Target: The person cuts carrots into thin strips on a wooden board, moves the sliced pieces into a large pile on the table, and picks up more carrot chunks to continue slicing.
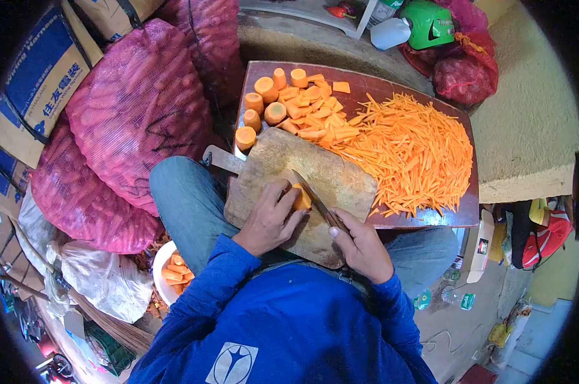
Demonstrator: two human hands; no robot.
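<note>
My left hand [271, 219] is closed on a short piece of carrot [301, 198], pressing it down on the worn wooden cutting board [264, 160]. In my right hand [363, 246] is a knife [314, 197], gripped by its dark wooden handle. Its blade points away from me and lies right along the carrot's right side. The board rests at the near edge of a reddish-brown table [424, 221]. Beyond it lie carrot slices [318, 115] and several thick carrot chunks [266, 88]. A large heap of carrot sticks [417, 153] spreads to the right.
Pink mesh sacks [139, 109] full of carrots stand at the left beside cardboard boxes [40, 83]. A white bucket [163, 275] of peeled carrots is by my left knee. A green helmet-like object [427, 24] and a red mesh bag [465, 73] lie at the back right.
</note>
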